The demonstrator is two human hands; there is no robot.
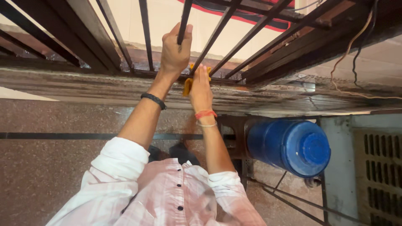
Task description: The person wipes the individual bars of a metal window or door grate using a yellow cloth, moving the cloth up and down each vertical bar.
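Note:
My left hand [175,50] is wrapped around a dark metal bar [184,21] of a window grille. A black band sits on that wrist. My right hand [201,86] presses a yellow cloth [188,83] against the base of the grille, by the dusty sill [104,88]. Most of the cloth is hidden under the hand. Red and white bangles circle the right wrist. My pink shirt with rolled white cuffs fills the bottom of the view.
Several slanted dark bars [146,33] run across the top. A blue water container [293,144] lies on a metal stand at the right. A grey slotted panel [379,163] stands at far right. Loose wires [351,50] hang at upper right. Speckled stone floor [50,163] lies at left.

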